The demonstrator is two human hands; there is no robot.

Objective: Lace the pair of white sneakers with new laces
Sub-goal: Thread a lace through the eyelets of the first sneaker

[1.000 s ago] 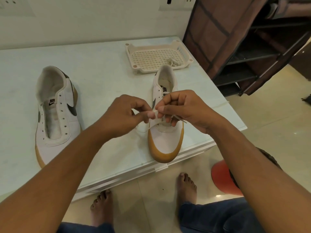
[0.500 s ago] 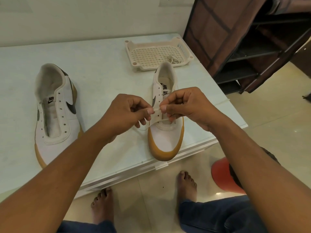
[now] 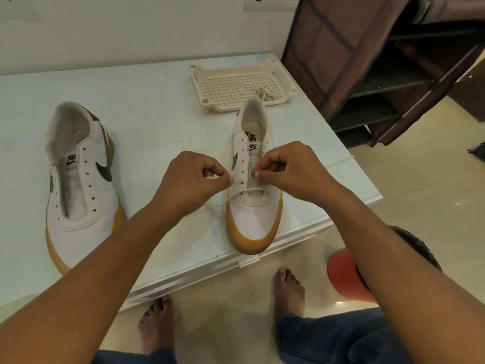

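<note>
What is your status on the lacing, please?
Left hand and right hand pinch the lace over the right-hand sneaker. Left-hand sneaker unlaced. Nothing blocking.

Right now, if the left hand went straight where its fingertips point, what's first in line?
The left hand would probably meet the eyelet row of the sneaker being laced; depth unclear.

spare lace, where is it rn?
Head view, right of centre: the spare lace lies bunched in the near-right corner of the perforated tray at the far side of the table, just behind the heel of the sneaker being laced.
</note>
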